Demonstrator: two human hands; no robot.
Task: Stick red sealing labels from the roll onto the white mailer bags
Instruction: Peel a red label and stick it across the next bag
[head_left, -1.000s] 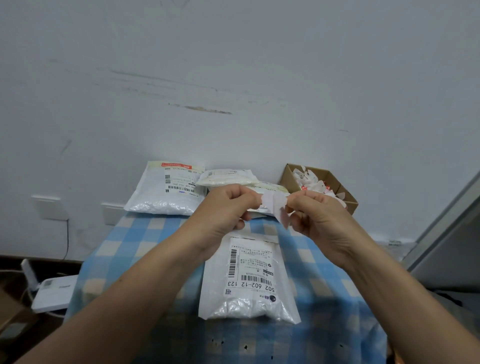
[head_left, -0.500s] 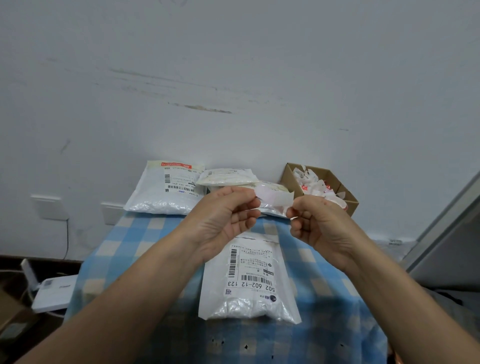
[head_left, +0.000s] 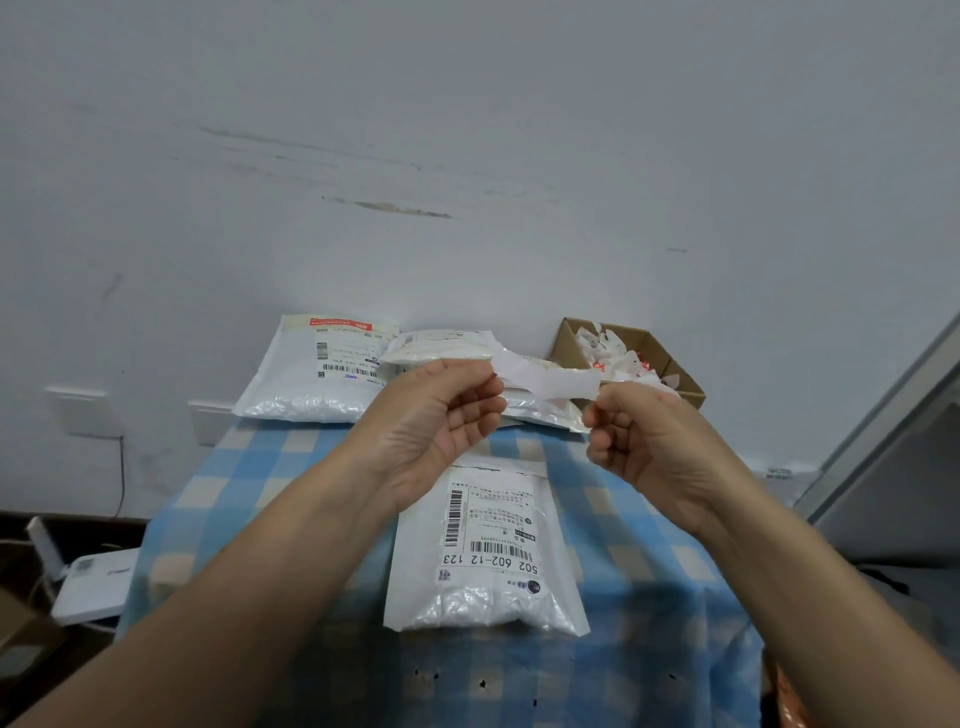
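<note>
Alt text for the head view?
Left hand and right hand pinch the ends of a pale paper strip above a white mailer bag on a blue checked tablecloth. More mailer bags and a cardboard box stand behind.

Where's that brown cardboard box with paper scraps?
In the head view, the cardboard box sits at the table's far right corner against the wall, just beyond the right hand, which pinches the label strip, and right of the piled mailer bags.
</note>
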